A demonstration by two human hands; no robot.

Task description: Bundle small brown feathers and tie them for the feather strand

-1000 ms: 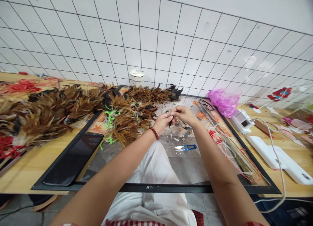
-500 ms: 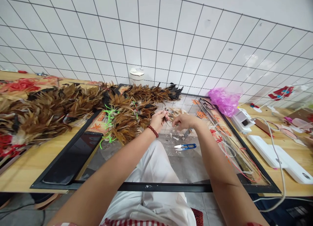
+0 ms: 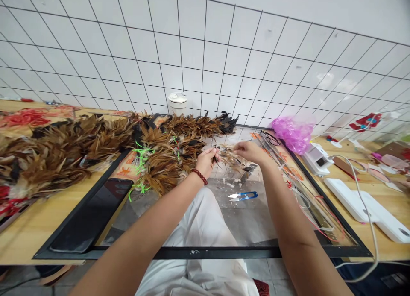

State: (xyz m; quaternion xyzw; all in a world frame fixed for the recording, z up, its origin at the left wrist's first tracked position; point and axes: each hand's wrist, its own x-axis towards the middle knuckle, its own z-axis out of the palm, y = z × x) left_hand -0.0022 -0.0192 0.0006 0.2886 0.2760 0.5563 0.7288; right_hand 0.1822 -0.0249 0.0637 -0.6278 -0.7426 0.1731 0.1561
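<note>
My left hand (image 3: 206, 160), with a dark red bead bracelet (image 3: 199, 176) at the wrist, pinches a small dark feather (image 3: 216, 154) over the glass-topped frame. To its right, my right hand (image 3: 246, 150) has its fingers drawn together above a loose pile of small feathers (image 3: 233, 158); what it holds, if anything, is too small to make out. Bundles of brown feathers (image 3: 163, 172) with bright green ties (image 3: 141, 153) lie left of my left hand. Blue-handled thread snips (image 3: 245, 196) rest on the glass below my right hand.
A black phone (image 3: 92, 215) lies on the frame's left side. More brown feathers (image 3: 57, 155) cover the table's left. Behind stands a white lidded cup (image 3: 177, 103). Right are glasses (image 3: 269, 138), a pink plastic bag (image 3: 294, 134), a white power strip (image 3: 368, 208) and cables.
My right hand has moved right and slightly up, away from my left hand, and its fingers have come together. My left hand stays pinched near the same spot. The view has shifted slightly.
</note>
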